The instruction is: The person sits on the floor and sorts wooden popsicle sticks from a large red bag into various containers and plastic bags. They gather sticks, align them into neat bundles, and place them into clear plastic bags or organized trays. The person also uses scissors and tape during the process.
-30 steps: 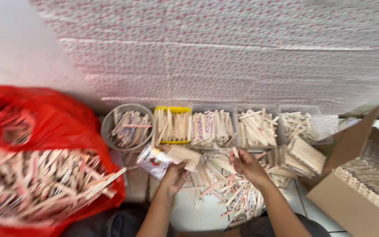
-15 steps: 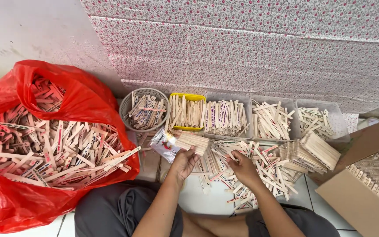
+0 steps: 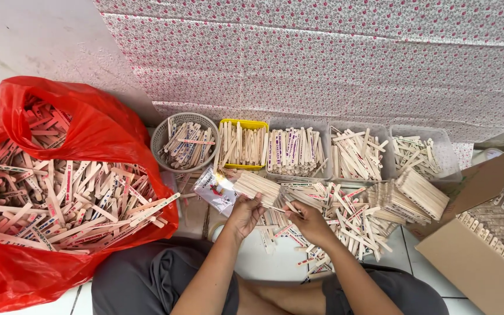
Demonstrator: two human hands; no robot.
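My left hand (image 3: 243, 214) grips a thick bundle of plain wooden sticks (image 3: 256, 186), held out flat over the floor. My right hand (image 3: 309, 221) pinches a single stick (image 3: 289, 207) close beside the bundle, above a loose heap of printed sticks (image 3: 336, 219) on the white tiles. A small clear packet with a red mark (image 3: 216, 190) lies just left of the bundle.
A big red plastic bag (image 3: 97, 125) full of sticks fills the left. Along the patterned wall stand a grey round basket (image 3: 164, 139), a yellow tray (image 3: 241, 124) and three clear tubs (image 3: 322, 126), all holding sticks. A cardboard box (image 3: 473, 259) sits at the right, stacked bundles (image 3: 418, 195) beside it.
The view has tipped down and left, showing more of the red bag. My right hand has moved from the heap toward the bundle in my left hand, now with a stick.
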